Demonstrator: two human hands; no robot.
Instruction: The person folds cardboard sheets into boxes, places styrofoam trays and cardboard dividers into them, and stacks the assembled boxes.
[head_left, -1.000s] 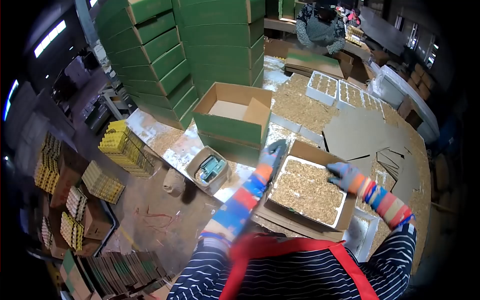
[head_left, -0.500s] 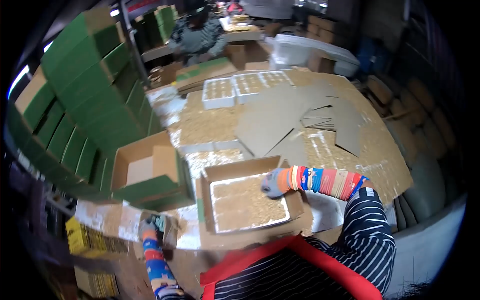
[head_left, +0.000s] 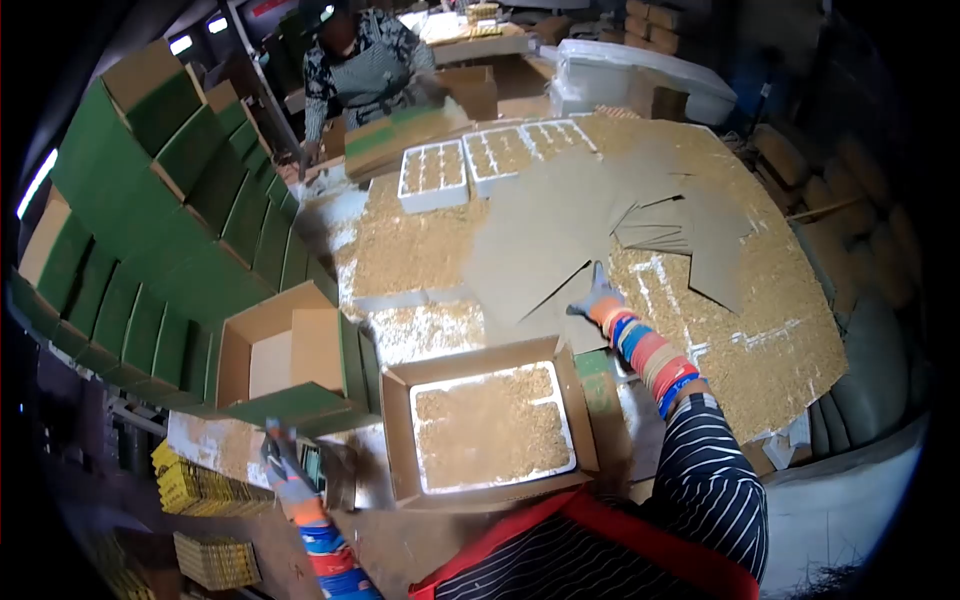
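My right hand (head_left: pixel 598 298), in a grey glove, reaches over the grey cardboard sheets (head_left: pixel 545 230), fingers stretched out and nothing visible in them. My left hand (head_left: pixel 288 470), also gloved, has its fingers extended beside a small open box (head_left: pixel 338 476) at the table's near edge. In front of me stands an open carton (head_left: pixel 400 440). Inside it lies a white foam tray (head_left: pixel 572 440) filled with a tan, crumbly material, smooth in the middle and rougher along its sides.
Stacked green cartons (head_left: pixel 150 210) rise at the left, with an open carton (head_left: pixel 350 360) in front. More filled foam trays (head_left: pixel 435 200) sit at the back. A person (head_left: pixel 370 70) works across the table. Yellow bundles (head_left: pixel 205 485) lie lower left.
My right hand has left the tray in the carton and moved forward and right to the cardboard sheets. My left hand has shifted slightly left, away from the small box. The view has tilted.
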